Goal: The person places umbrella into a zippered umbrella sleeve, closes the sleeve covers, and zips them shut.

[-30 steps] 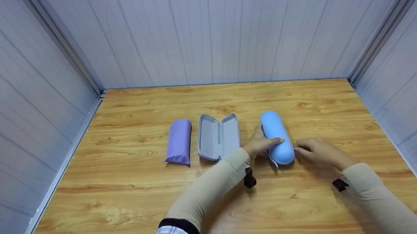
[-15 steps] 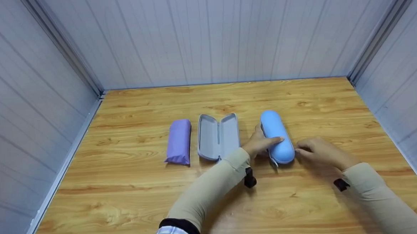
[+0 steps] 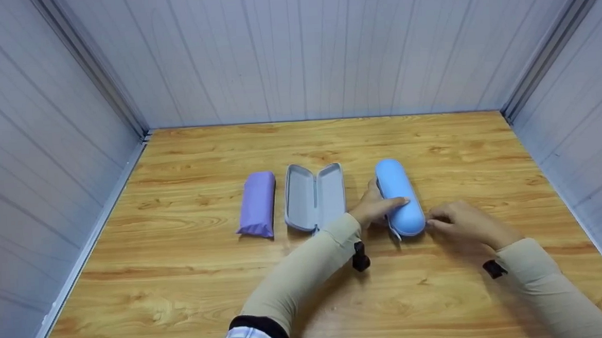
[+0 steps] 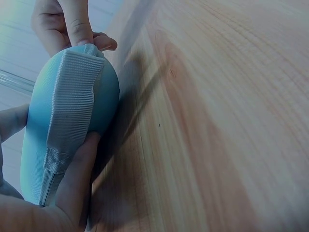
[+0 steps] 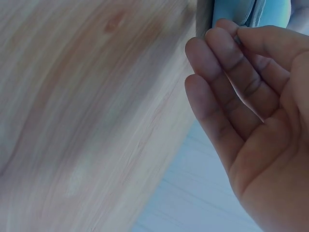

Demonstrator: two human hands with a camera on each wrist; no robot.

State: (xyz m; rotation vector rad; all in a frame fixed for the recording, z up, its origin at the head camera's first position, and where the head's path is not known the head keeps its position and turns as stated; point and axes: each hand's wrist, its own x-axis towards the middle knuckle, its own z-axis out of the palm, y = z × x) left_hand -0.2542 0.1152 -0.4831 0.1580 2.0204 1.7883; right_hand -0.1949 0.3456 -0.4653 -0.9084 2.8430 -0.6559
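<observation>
A closed blue zip case (image 3: 395,182) lies slightly angled on the table, right of centre. My left hand (image 3: 372,207) grips it from the left, thumb over its top. At its near right edge, my right hand (image 3: 463,225) pinches the zip area with thumb and forefinger; the pull itself is hidden. The left wrist view has a ribbed grey strap (image 4: 72,101) along the case, between fingers of my left hand (image 4: 70,195), and the right hand's fingers (image 4: 79,24) at the case's end. The right wrist view has the other fingers (image 5: 210,104) loosely bent beside the case (image 5: 277,12).
An open grey case (image 3: 301,200) lies to the left of the blue one, its two halves spread. Further left is a purple packet (image 3: 259,202). The wooden table (image 3: 184,299) is bounded by pale panel walls (image 3: 300,50) at the back and both sides.
My right hand has shifted very slightly down and to the right at the case's edge. The left hand's grip and the case look unchanged.
</observation>
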